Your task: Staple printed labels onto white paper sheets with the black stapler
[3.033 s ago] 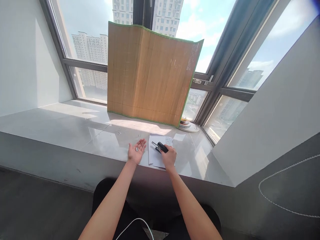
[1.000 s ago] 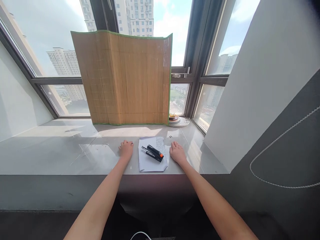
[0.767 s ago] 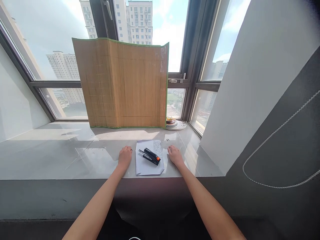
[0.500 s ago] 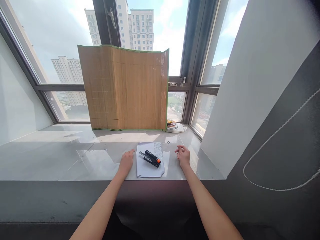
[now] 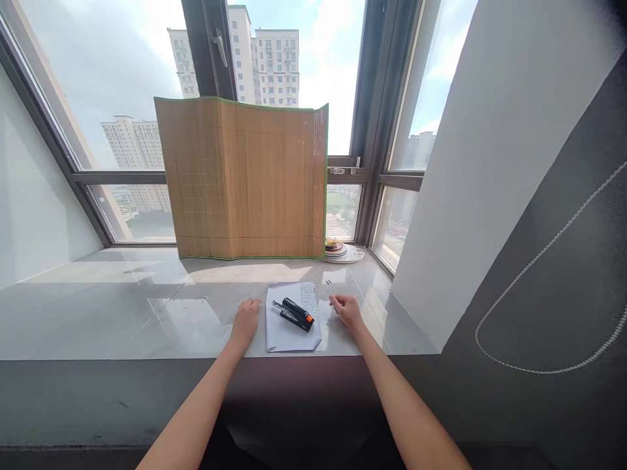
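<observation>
On the ledge lies a small stack of white paper (image 5: 289, 341), printed at its upper right corner. A black stapler (image 5: 295, 314) with an orange end rests on it at a slant, its two arms swung apart. My left hand (image 5: 246, 321) lies flat on the ledge just left of the paper, fingers stretched forward, holding nothing visible. To the right of the paper, my right hand (image 5: 347, 309) has its thumb and fingers drawn together; whatever they may pinch is too small to make out. Tiny dark bits, perhaps staples (image 5: 328, 282), lie beyond my right fingertips.
A bamboo mat (image 5: 264, 183) with green edging stands upright against the window. Several stacked plates (image 5: 343, 252) sit at its right foot. A beaded cord (image 5: 531, 260) hangs in a loop at the right. The ledge (image 5: 117, 313) ends in a straight front edge.
My right hand has moved left, closer to the paper, and its fingers have closed together. My left hand stays beside the paper. The view has tilted slightly upward.
</observation>
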Motion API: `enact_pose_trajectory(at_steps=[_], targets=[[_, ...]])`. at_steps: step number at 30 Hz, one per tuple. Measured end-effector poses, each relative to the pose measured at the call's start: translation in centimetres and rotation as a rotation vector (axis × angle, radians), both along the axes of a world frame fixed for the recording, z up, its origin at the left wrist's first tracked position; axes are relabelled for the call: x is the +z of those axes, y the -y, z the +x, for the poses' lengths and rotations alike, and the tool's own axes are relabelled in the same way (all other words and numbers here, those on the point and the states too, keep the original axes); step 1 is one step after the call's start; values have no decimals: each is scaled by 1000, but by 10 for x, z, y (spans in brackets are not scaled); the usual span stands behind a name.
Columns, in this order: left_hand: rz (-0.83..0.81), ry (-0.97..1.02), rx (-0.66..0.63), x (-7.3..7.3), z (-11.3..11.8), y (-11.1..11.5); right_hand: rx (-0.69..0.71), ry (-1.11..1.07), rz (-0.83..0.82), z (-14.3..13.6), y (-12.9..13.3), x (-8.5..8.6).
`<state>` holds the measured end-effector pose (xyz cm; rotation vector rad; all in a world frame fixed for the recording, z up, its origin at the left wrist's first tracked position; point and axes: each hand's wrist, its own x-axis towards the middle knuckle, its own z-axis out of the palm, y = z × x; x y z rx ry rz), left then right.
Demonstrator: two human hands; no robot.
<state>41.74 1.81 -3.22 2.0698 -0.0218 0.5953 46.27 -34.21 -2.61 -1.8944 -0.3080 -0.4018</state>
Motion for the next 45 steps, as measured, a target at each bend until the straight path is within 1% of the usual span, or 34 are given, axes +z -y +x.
enact_pose_trajectory(at_steps=[2,4,6,7,9,11,12,13,15,17,21,23,25,28,31,34,38,40,42,45], targets=[[2,-25,28,2,0,1,-18,15,-29,-3,-2,0],[-32,-40,38,4,0,3,-25,36,-55,-8,-10,2],[-57,-28,32,6,-1,4,11,68,-42,-15,-22,5],[-35,-24,30,7,-2,4,60,93,-32,-20,-30,7],[112,-57,42,10,-5,4,215,154,-49,-29,-47,9],[315,-123,54,11,-7,3,371,223,-136,-37,-61,8],[399,-138,57,12,-8,3,419,251,-182,-40,-67,7],[461,-133,53,12,-9,3,435,267,-210,-42,-71,5],[524,-63,45,11,-9,3,402,248,-218,-42,-75,1],[523,32,68,9,-8,4,359,180,-226,-39,-76,-4],[349,148,149,3,-6,10,339,97,-316,-33,-75,-12],[278,187,140,0,-6,14,316,96,-323,-31,-75,-15],[259,213,119,-2,-7,18,292,97,-308,-30,-75,-17],[291,202,84,-3,-10,23,285,97,-295,-29,-73,-18],[364,197,12,-1,-12,26,306,98,-272,-29,-72,-17],[420,269,-70,0,-14,29,315,103,-244,-29,-71,-15],[420,327,-192,-1,-15,28,339,97,-222,-30,-69,-13],[402,294,-201,-1,-16,27,340,98,-227,-30,-68,-13],[402,245,-182,1,-17,27,330,106,-236,-30,-67,-14],[481,176,-163,6,-18,29,326,122,-247,-28,-66,-17]])
